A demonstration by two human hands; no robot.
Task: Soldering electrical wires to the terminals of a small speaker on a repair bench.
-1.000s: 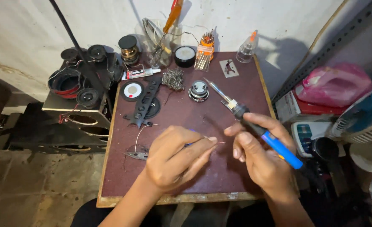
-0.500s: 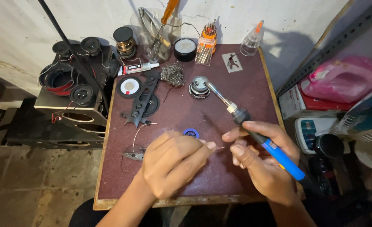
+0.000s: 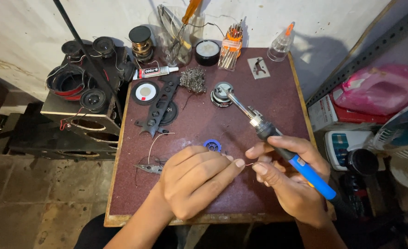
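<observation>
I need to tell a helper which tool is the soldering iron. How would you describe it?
On the dark red table, look to the right hand near the front edge. The soldering iron runs through it, metal tip pointing towards a small round speaker. Only it has a bright blue handle.

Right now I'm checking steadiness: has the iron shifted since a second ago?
No. The iron still points its tip over the small speaker.

The left hand point(image 3: 195, 182) hides most of the small blue spool point(image 3: 212, 145) behind it.
</observation>
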